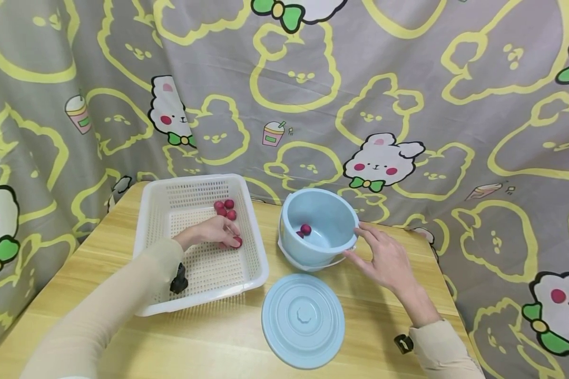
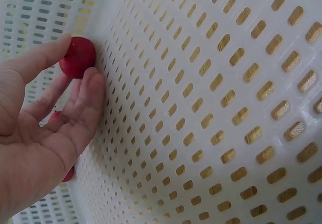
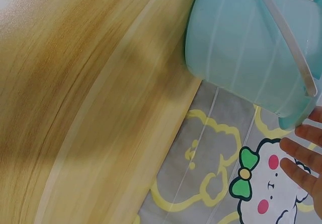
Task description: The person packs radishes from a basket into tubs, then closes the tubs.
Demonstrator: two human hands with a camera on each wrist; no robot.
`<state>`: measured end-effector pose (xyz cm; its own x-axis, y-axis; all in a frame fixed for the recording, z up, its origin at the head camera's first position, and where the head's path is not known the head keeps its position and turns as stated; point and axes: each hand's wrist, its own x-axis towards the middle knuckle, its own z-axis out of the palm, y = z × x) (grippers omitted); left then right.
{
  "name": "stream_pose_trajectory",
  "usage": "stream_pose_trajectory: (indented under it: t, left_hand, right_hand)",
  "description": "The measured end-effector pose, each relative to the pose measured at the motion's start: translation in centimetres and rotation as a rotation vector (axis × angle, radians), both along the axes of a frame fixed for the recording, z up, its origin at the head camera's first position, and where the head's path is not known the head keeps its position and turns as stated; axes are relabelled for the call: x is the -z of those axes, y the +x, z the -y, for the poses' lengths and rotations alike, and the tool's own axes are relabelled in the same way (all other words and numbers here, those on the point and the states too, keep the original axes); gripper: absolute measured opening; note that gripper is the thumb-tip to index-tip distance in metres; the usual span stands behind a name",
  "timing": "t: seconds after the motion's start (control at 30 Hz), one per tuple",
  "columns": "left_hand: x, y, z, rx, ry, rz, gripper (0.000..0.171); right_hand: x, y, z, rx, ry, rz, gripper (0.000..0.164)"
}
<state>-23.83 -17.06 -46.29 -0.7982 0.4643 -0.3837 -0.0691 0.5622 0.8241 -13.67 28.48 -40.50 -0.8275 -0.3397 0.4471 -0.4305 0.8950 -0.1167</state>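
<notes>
My left hand (image 1: 215, 231) is inside the white plastic basket (image 1: 253, 239), pinching a small round red fruit (image 2: 80, 58) between thumb and fingers, close to the perforated base. Several more red fruits (image 1: 222, 211) lie by the basket's far right corner, beyond that hand. To the right stands a light blue bucket (image 1: 296, 250), lidless and upright, with two red fruits (image 1: 305, 229) visible on its bottom. Against the bucket's right rim rest the fingertips of my right hand (image 1: 384, 258), the fingers mostly straight. The wrist view on that side shows those fingers (image 3: 302, 156) beside the rim.
A round light blue lid (image 1: 303, 321) lies flat on the wooden table (image 1: 208, 337), in front of the bucket. The bucket's white handle (image 3: 289, 38) hangs down along its side. Behind the table's far edge hangs a grey patterned curtain (image 1: 308, 131).
</notes>
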Motion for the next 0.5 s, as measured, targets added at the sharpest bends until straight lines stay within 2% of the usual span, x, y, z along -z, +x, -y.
stream_pose_trajectory:
  t: [0.5]
  left_hand:
    - [0.34, -0.19, 0.50, 0.023, 0.025, -0.014, 0.034]
  right_hand:
    - [0.00, 0.10, 0.11, 0.003, -0.006, -0.001, 0.065]
